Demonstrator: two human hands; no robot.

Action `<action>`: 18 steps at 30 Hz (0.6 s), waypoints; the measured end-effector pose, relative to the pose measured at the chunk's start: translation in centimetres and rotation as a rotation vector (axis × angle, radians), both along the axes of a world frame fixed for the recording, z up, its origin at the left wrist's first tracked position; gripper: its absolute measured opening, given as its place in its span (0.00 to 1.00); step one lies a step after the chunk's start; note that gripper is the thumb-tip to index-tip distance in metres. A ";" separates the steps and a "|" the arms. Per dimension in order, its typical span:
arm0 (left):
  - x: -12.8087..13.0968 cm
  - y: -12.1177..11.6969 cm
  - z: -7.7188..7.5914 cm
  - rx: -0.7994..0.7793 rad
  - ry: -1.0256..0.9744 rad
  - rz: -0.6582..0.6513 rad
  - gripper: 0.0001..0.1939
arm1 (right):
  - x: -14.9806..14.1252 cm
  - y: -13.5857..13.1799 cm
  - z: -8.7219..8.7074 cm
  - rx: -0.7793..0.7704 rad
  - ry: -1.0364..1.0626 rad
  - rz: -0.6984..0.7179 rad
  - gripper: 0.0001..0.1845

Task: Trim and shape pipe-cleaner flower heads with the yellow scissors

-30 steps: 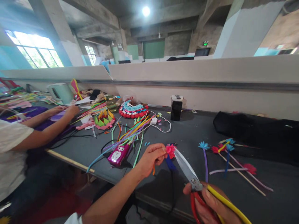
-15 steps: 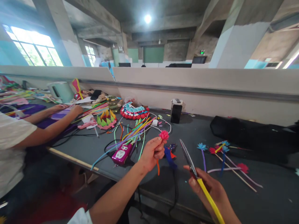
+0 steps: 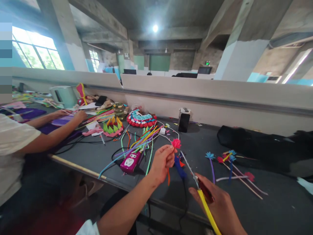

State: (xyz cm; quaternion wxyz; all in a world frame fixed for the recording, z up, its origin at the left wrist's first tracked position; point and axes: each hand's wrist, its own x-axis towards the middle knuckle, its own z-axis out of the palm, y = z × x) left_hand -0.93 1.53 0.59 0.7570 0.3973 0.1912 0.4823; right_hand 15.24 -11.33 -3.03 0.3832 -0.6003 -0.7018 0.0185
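Note:
Between the fingertips of my left hand (image 3: 163, 161) is a pink craft flower (image 3: 176, 143), its petals facing up. An orange strip (image 3: 168, 177) hangs below that hand; I cannot tell whether it joins the flower. My right hand (image 3: 215, 195) is closed around scissors (image 3: 190, 169) with a yellow handle (image 3: 206, 209). The blades point up and left, their tip close to the flower but apart from it. To the right lie a blue flower on a purple stem (image 3: 212, 168) and a cluster of red and blue flowers (image 3: 227, 157) with long stems.
A phone (image 3: 184, 123) leans against a white container. Colourful pipe cleaners (image 3: 144, 140) lie over a purple box (image 3: 130, 163). Black fabric (image 3: 256, 147) sits at right. At left a co-worker's hands (image 3: 79, 116) work near a kettle (image 3: 64, 96).
The scissors in my right hand have moved left and up, bringing their tip nearer the pink flower. My left hand has shifted slightly right with the flower. The view has tilted a little.

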 end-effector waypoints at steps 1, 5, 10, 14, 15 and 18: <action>-0.1 -0.1 0.2 0.018 0.030 0.014 0.14 | -0.1 -0.1 0.1 0.010 -0.002 -0.007 0.18; 0.0 -0.9 1.0 0.078 0.133 0.100 0.16 | -0.2 -0.2 0.6 0.022 -0.002 -0.033 0.17; 0.3 -1.1 0.9 0.121 0.195 0.168 0.17 | 0.0 -0.1 0.5 -0.015 -0.046 -0.034 0.17; 0.5 -1.1 0.6 0.164 0.228 0.183 0.16 | 0.3 0.0 0.0 -0.045 -0.052 -0.032 0.17; 0.5 -1.1 0.5 0.171 0.235 0.187 0.16 | 0.4 0.0 0.0 -0.042 -0.040 -0.033 0.17; 0.7 -1.2 0.6 0.182 0.245 0.192 0.17 | 0.5 -0.1 0.0 -0.018 -0.015 -0.036 0.17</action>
